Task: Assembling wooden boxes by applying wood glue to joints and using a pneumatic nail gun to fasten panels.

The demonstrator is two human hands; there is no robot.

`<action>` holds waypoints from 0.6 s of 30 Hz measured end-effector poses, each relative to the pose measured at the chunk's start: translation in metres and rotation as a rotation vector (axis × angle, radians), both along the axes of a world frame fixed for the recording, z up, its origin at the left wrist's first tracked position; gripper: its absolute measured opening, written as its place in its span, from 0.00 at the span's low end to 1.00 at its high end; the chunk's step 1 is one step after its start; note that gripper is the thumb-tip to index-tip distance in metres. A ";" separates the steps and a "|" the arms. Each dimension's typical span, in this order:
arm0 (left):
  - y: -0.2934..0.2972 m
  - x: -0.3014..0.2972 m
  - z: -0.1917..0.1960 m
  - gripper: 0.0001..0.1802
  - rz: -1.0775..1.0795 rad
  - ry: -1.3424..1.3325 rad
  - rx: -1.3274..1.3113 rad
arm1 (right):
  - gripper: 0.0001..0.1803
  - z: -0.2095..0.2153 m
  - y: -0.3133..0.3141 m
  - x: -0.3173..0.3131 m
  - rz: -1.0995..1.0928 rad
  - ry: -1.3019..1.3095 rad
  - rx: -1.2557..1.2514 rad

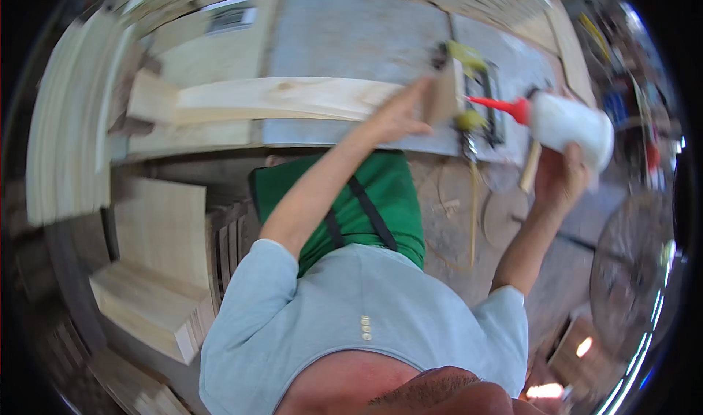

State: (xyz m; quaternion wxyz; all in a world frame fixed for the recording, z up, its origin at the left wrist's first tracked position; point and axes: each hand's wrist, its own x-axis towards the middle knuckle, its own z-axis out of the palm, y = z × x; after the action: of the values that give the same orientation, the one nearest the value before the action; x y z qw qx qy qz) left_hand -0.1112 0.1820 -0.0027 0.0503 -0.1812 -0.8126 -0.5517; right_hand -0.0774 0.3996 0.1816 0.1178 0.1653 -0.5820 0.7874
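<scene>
White cylindrical plastic bottle (575, 126), upper right, clasped by curled fingers of the right hand (562, 179), could, if oversqueezed, flood the pale flat wooden block (445, 96) beside the left hand (397, 113), whose finger grip is indiscernible.

Bare, matt, pale wood is seen in the long plank (285, 98), its smooth face marked by a knot, in the small end board (444, 96) and in the stacked boards (73, 122). The squeeze bottle (567, 126) is made of smooth white plastic, tipped by a glossy red plastic nozzle (512, 109). A matt, smudged finish is shown by the grey tabletop (351, 34). Soft, matt cloth is seen in the pale-blue shirt (395, 290) and green apron (293, 184).
</scene>
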 end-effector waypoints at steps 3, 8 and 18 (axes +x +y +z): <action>-0.048 0.037 0.011 0.40 0.225 0.179 -0.039 | 0.39 -0.004 -0.035 0.001 0.064 -0.076 -0.237; -0.196 0.128 0.032 0.22 1.285 0.329 0.182 | 0.39 -0.014 -0.129 0.003 0.312 -0.098 -0.262; -0.376 0.149 -0.009 0.21 1.281 0.206 0.184 | 0.27 -0.014 -0.412 -0.020 0.873 -0.071 -0.162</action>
State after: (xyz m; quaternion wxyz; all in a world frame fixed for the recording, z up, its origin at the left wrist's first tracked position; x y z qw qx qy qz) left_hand 0.0383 -0.1935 -0.0112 0.4619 0.2917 -0.7002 -0.4597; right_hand -0.0979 -0.0122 0.1676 -0.2330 0.3587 -0.3978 0.8117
